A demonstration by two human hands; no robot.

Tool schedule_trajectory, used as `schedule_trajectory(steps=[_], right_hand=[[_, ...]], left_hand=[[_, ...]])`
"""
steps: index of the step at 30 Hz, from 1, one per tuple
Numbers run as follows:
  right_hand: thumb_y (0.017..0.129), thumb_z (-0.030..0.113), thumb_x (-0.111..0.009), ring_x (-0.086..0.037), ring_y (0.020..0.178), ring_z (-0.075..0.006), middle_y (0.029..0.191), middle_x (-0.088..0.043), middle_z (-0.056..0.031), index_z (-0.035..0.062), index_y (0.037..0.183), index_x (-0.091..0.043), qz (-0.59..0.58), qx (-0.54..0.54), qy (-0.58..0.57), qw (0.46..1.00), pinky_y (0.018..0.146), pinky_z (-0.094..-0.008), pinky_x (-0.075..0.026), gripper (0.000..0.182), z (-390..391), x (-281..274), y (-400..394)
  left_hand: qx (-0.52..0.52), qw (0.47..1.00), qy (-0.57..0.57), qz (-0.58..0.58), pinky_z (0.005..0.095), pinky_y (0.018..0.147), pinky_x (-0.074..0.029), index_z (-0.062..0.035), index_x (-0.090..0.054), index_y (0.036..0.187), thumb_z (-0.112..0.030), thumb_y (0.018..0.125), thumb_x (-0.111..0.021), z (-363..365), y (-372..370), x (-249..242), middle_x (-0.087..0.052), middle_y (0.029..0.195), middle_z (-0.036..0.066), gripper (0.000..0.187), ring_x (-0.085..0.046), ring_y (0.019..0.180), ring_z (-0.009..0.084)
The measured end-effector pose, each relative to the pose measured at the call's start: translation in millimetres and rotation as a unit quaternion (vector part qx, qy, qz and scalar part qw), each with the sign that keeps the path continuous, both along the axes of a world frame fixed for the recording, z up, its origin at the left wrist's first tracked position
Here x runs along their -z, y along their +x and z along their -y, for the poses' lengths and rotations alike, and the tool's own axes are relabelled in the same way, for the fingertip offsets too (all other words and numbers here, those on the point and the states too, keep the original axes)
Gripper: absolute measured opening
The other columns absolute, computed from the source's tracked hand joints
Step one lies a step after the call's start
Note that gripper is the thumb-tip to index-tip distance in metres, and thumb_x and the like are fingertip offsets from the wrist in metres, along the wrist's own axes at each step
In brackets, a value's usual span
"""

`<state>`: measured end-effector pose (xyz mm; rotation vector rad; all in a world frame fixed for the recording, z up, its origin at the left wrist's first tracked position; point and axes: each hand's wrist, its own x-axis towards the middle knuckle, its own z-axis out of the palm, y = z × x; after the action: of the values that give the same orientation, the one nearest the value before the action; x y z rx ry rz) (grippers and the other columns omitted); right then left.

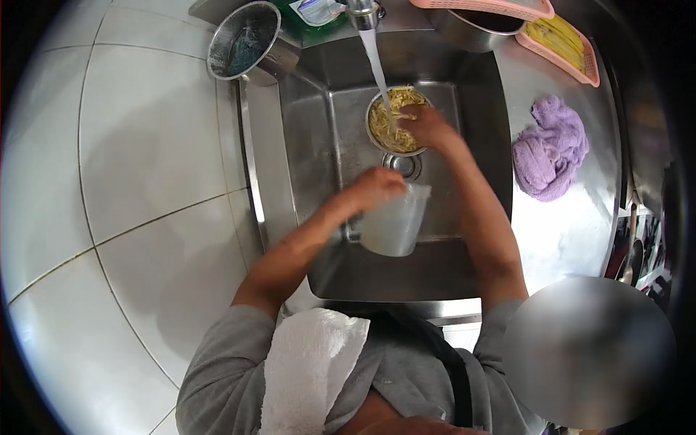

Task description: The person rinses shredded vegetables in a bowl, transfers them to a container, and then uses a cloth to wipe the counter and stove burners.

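Under the running tap [362, 14], a round metal bowl [370, 134] of thin yellowish strips [391, 130] sits in the steel sink [351, 268]. Water pours onto the strips. My right hand [429, 127] reaches over the bowl's right side with its fingertips among the strips; blur and the strips hide whether it grips any. Nearer to me, my left hand [377, 188] is closed on the rim of a translucent plastic container [395, 225], which hangs over the sink, slightly tilted. The drain [402, 167] shows between bowl and container.
A metal pot [250, 47] stands at the sink's back left corner. Behind the sink on the right are another pot [475, 32] and a pink basket [493, 6]. A second pink basket [591, 69] holds yellow pieces. A purple cloth [551, 148] lies on the right counter [558, 239].
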<state>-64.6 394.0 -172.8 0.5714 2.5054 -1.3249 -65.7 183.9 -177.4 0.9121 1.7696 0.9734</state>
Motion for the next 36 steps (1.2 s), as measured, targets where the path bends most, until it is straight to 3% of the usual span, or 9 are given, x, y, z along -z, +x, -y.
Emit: schedule_trajectory(steps=[1, 4, 7, 10, 13, 14, 20, 27, 36], right_hand=[[0.081, 0.025, -0.065, -0.061, 0.104, -0.0303, 0.109, -0.063, -0.0194, 0.0043, 0.113, -0.063, -0.054, 0.05, -0.03, 0.997, 0.089, -0.0349, -0.046, 0.039, -14.4, -19.5, 18.5], [0.089, 0.017, -0.06, -0.062, 0.091, -0.017, 0.096, -0.067, -0.0091, 0.0031, 0.106, -0.065, -0.307, 0.228, -0.05, 0.923, 0.083, -0.0285, -0.047, 0.023, -40.0, -80.7, 66.2], [0.092, 0.02, -0.057, -0.06, 0.081, -0.0147, 0.09, -0.066, -0.0108, -0.0017, 0.098, -0.064, -0.418, 0.376, -0.083, 0.823, 0.073, -0.029, -0.049, 0.023, -61.0, -102.2, 99.4], [0.092, 0.02, -0.055, -0.06, 0.076, -0.0162, 0.09, -0.065, -0.0141, -0.0039, 0.095, -0.062, -0.482, 0.414, -0.175, 0.752, 0.068, -0.03, -0.049, 0.025, -90.0, -78.5, 115.1], [0.094, 0.024, -0.05, -0.059, 0.075, -0.0201, 0.093, -0.063, -0.0184, -0.0064, 0.096, -0.059, -0.517, 0.397, -0.314, 0.69, 0.066, -0.0315, -0.048, 0.031, -107.0, -68.8, 121.0], [0.094, 0.025, -0.049, -0.059, 0.076, -0.0208, 0.094, -0.063, -0.0189, -0.0067, 0.096, -0.059, -0.523, 0.392, -0.362, 0.664, 0.066, -0.0318, -0.048, 0.033, -111.4, -65.3, 123.1], [0.094, 0.021, -0.05, -0.059, 0.075, -0.0201, 0.093, -0.063, -0.0181, -0.0061, 0.097, -0.059, -0.51, 0.376, -0.316, 0.706, 0.067, -0.0321, -0.048, 0.028, -117.2, -61.5, 120.5], [0.091, 0.016, -0.056, -0.059, 0.073, -0.0186, 0.091, -0.064, -0.0159, -0.0034, 0.095, -0.061, -0.502, 0.382, -0.32, 0.707, 0.066, -0.0308, -0.049, 0.021, -116.3, -59.4, 116.3], [0.09, 0.017, -0.058, -0.059, 0.072, -0.0176, 0.09, -0.065, -0.0151, -0.0036, 0.093, -0.061, -0.495, 0.389, -0.327, 0.705, 0.066, -0.0306, -0.049, 0.021, -115.0, -61.0, 115.3]], left_hand=[[0.072, 0.995, 0.029, -0.066, 0.0343, 0.067, -0.046, -0.0025, -0.059, 0.075, -0.016, 0.081, -0.058, -3.8, 17.7, -0.4, -0.059, 0.071, 0.006, 0.015, -0.058, 0.069, 0.0217], [0.208, 0.947, 0.049, -0.238, 0.0429, 0.088, -0.042, -0.0062, -0.061, 0.08, -0.015, 0.079, -0.062, -7.2, 74.6, -4.0, -0.062, 0.085, 0.011, 0.008, -0.057, 0.09, 0.0288], [0.289, 0.924, -0.006, -0.25, 0.0464, 0.096, -0.036, -0.0077, -0.063, 0.089, -0.016, 0.08, -0.063, -4.0, 99.6, 11.8, -0.063, 0.093, 0.012, 0.012, -0.054, 0.101, 0.0282], [0.117, 0.948, 0.152, -0.255, 0.0459, 0.094, -0.039, -0.0054, -0.063, 0.101, -0.016, 0.081, -0.062, -14.7, 87.2, 17.1, -0.063, 0.101, 0.014, 0.022, -0.055, 0.101, 0.03], [-0.053, 0.99, 0.047, -0.12, 0.0442, 0.09, -0.043, -0.0026, -0.059, 0.112, -0.015, 0.084, -0.061, -61.5, 12.1, 15.6, -0.061, 0.108, 0.017, 0.031, -0.055, 0.104, 0.0341], [-0.087, 0.951, 0.122, -0.271, 0.0436, 0.091, -0.043, -0.0031, -0.056, 0.116, -0.016, 0.084, -0.061, -73.0, -15.8, 36.9, -0.059, 0.111, 0.019, 0.035, -0.054, 0.106, 0.0356], [-0.095, 0.936, -0.009, -0.339, 0.0495, 0.108, -0.022, -0.0081, -0.04, 0.137, -0.035, 0.078, -0.066, -141.0, -100.9, 126.9, -0.028, 0.145, 0.021, 0.069, -0.029, 0.132, 0.036], [0.034, 0.885, -0.021, -0.464, 0.0523, 0.106, -0.026, -0.0128, -0.045, 0.132, -0.027, 0.071, -0.072, -105.6, -59.8, 137.7, -0.034, 0.136, 0.019, 0.068, -0.031, 0.128, 0.0383], [0.071, 0.889, -0.209, -0.401, 0.0438, 0.108, -0.031, -0.0164, -0.048, 0.131, -0.021, 0.066, -0.076, -129.1, -94.6, 147.2, -0.035, 0.138, 0.022, 0.071, -0.031, 0.13, 0.0382]])
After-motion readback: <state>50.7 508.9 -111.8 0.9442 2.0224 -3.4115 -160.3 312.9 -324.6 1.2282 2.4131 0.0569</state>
